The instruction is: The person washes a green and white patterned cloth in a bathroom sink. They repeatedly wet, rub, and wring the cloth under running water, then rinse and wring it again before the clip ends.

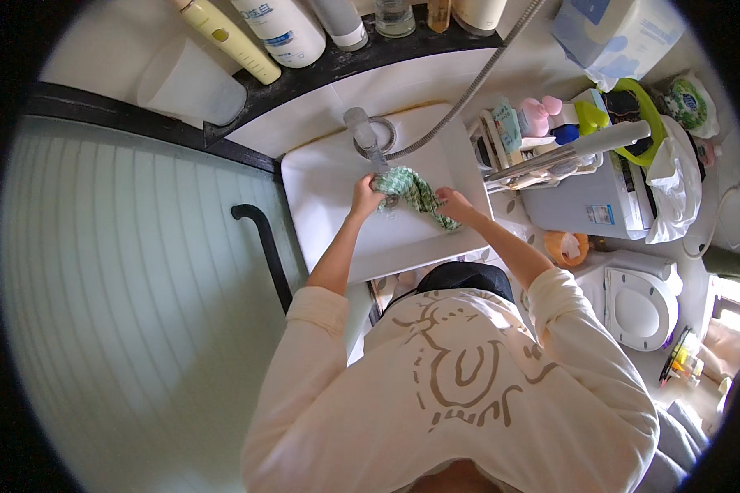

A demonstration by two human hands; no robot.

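Observation:
A green and white patterned cloth (pixel 411 185) hangs between my two hands over a white sink (pixel 329 238). My left hand (pixel 367 197) is closed on its left end, right below the faucet (pixel 360 125), where water seems to run onto the fabric. At the other end, my right hand (pixel 455 204) grips the cloth, and a short tail of it droops toward the basin. The cloth looks bunched and slightly twisted. Part of the sink's drain shows behind it.
A black shelf (pixel 304 89) with several bottles runs behind the sink. The shower hose (pixel 469 94) crosses its back right. A frosted glass door with a black handle (pixel 263 246) stands left. Right are a washing machine (pixel 580 201) and a toilet (pixel 637 308).

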